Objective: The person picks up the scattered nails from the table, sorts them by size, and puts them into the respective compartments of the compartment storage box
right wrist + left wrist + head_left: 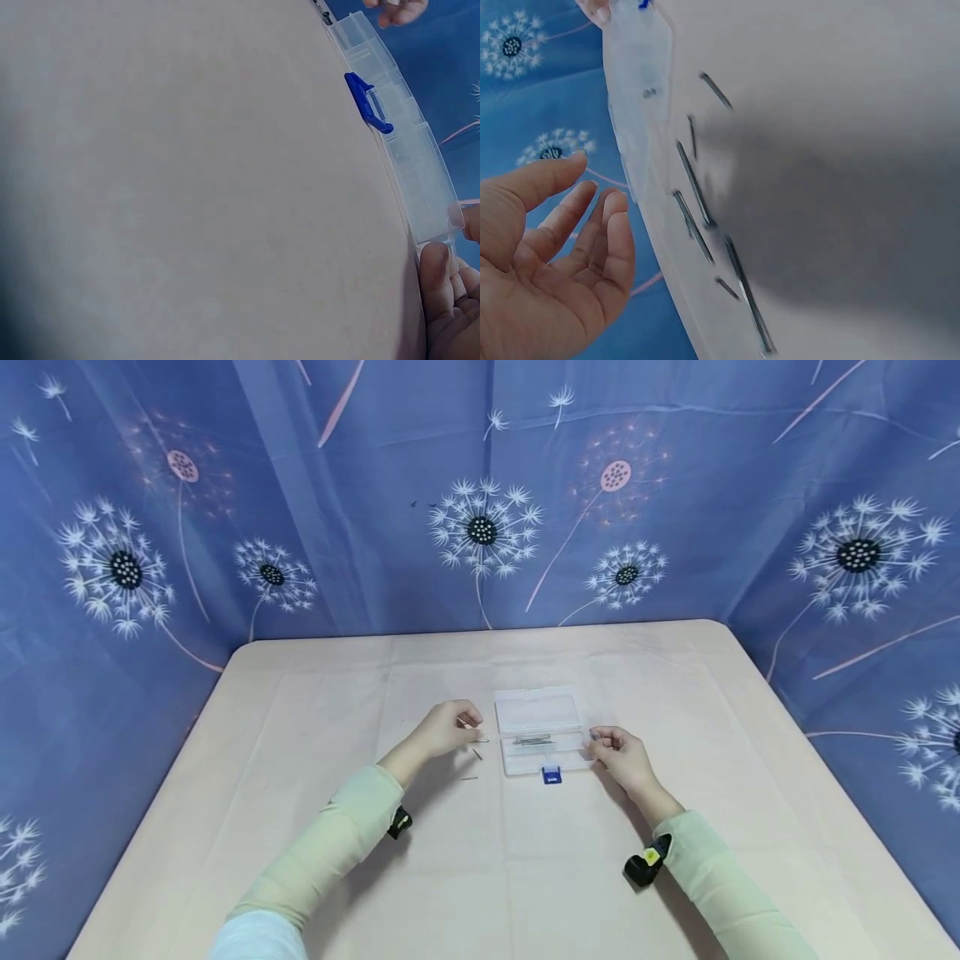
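Observation:
A clear plastic storage box (512, 765) lies on the table with its lid (536, 710) folded back and a blue latch (551, 775) at the front. Dark nails (532, 741) lie in its rear compartment. My right hand (622, 760) grips the box's right end, thumb and fingers at the wall. On the other side, my left hand (450, 727) hovers over loose nails beside the box. In the left wrist view its fingers (619, 247) are loosely bent with nothing between them, and several long and short nails (695, 184) lie scattered on the cloth.
A pale cloth covers the table (480, 877). Blue dandelion-print curtains (375, 510) stand along the back and both sides. Each wrist carries a black camera (643, 867) close above the table.

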The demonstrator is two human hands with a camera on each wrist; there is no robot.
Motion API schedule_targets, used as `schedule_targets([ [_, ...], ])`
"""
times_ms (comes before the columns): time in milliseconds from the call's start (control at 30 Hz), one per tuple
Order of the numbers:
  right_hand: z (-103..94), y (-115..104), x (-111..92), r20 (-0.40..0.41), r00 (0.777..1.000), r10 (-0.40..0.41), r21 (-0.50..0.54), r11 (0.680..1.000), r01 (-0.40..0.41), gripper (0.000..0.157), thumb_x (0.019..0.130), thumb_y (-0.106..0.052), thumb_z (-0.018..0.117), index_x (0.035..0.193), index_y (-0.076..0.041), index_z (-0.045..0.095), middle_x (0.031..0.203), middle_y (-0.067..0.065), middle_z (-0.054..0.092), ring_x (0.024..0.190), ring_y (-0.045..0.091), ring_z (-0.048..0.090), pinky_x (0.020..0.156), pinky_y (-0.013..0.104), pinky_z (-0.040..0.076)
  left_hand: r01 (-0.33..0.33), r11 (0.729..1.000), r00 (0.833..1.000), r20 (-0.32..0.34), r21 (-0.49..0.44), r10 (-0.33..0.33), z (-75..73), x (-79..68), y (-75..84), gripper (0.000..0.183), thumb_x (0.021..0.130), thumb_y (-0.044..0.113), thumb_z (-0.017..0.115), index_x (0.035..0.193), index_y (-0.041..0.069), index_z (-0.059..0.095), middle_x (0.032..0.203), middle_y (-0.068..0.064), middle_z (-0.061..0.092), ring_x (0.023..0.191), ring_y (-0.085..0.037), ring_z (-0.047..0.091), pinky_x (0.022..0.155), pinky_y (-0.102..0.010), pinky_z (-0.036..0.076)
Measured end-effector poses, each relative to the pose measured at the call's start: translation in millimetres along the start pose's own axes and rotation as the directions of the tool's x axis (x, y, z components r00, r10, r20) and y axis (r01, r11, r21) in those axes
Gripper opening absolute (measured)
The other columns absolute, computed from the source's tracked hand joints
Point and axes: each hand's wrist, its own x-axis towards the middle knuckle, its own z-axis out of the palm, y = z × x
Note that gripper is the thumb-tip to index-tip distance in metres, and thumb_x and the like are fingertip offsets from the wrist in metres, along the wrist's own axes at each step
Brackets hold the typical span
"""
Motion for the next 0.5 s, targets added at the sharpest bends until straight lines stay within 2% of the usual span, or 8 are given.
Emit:
schedule_targets([
  [267, -0.2, 0, 0, 0.0, 1.0, 0.001, 0.002, 1.0, -0.001, 0.037, 0.09, -0.009, 0.059, 0.122, 0.008, 0.053, 0.086, 0.0, 0.056, 0.067, 0.001, 0.051, 0.059, 0.013, 0.049, 0.03, 1.0, 1.0, -0.009, 0.011, -0.029, -11.9, -10.3, -23.9, 0.019, 0.082, 0.002, 0.067, 0.099, -0.006, 0.063, 0.1, -0.021, 0.067, 0.081, -0.023, 0.063, 0.077, -0.031, 0.051],
  [500, -0.1, 1, 1, -0.001, 1.0, -0.002, 0.006, 1.0, 0.002, 0.036, 0.09, -0.008, 0.058, 0.122, 0.008, 0.053, 0.085, -0.001, 0.055, 0.067, 0.001, 0.051, 0.059, 0.013, 0.049, 0.047, 0.999, 0.999, -0.018, 0.015, -0.046, -21.0, -19.2, -34.7, 0.02, 0.082, 0.002, 0.066, 0.1, -0.006, 0.064, 0.1, -0.022, 0.066, 0.08, -0.022, 0.06, 0.073, -0.028, 0.049],
])
